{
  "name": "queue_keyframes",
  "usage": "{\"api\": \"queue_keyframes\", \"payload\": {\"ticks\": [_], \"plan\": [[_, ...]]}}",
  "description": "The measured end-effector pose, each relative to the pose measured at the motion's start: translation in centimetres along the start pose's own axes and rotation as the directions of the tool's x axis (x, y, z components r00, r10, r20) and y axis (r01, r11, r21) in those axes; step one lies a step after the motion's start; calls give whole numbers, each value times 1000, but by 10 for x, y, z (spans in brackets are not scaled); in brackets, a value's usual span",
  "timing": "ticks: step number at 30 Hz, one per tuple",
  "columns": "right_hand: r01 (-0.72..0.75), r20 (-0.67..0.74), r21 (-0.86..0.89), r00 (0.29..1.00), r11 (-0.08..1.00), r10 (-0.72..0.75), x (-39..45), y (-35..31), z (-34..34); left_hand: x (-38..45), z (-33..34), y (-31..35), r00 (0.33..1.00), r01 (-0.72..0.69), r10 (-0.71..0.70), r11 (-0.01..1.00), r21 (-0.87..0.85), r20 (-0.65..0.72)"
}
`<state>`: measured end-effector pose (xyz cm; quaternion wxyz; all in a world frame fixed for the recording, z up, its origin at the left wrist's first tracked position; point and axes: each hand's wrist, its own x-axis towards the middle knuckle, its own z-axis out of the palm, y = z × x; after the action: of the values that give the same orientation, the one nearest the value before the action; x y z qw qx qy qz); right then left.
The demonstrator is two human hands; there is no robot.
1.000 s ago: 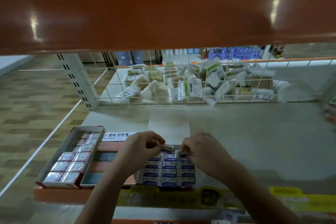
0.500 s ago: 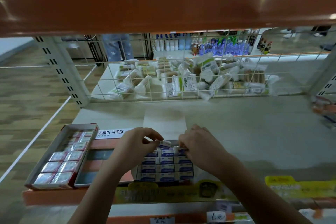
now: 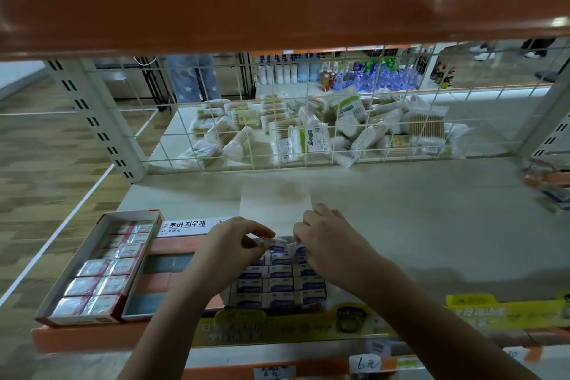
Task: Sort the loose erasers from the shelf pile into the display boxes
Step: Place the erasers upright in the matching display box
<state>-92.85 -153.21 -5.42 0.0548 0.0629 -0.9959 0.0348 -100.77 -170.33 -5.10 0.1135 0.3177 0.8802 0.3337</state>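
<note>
Erasers (image 3: 279, 282) in blue-and-white wrappers fill your centre display box (image 3: 234, 299) in tight rows, its far end hidden under your hands. Your left hand (image 3: 229, 251) pinches a small wrapped piece, too blurred to name; your right hand (image 3: 331, 245) curls onto an eraser. At 9 o'clock sits the red-wrapped box (image 3: 92, 274).

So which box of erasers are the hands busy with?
The box of blue-and-white erasers, in the middle. Both the left hand and right hand are at its back row; the red-eraser box sits untouched further left.
</note>
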Motion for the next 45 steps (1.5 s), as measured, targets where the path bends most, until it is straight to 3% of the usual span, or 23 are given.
{"api": "queue_keyframes", "payload": {"ticks": [7, 16, 21, 27, 36, 45], "plan": [[10, 33, -79, 999, 997, -7, 1, 0, 0, -1, -3, -4, 1000, 16, -16, 1000, -21, -13], [16, 100, -28, 995, 999, -14, 1, 9, 5, 0, -1, -6, 1000, -16, 16, 1000, -18, 0], [30, 105, 47, 994, 998, -35, -2, 16, 6, 2, 4, 1, 999, -38, 37, 995, 93, 13], [-64, -73, 262, 994, 963, 86, -10, 31, 2, 7, 14, 5, 996, -90, 93, 973, 213, -1], [-219, -5, 359, 971, 907, 237, -22, 39, 5, 13, 33, 14, 991, -134, 126, 937, 322, 46], [-208, -4, 380, 974, 902, 226, -23, 43, 8, 12, 40, 25, 983, -183, 141, 843, 506, 120]]}}
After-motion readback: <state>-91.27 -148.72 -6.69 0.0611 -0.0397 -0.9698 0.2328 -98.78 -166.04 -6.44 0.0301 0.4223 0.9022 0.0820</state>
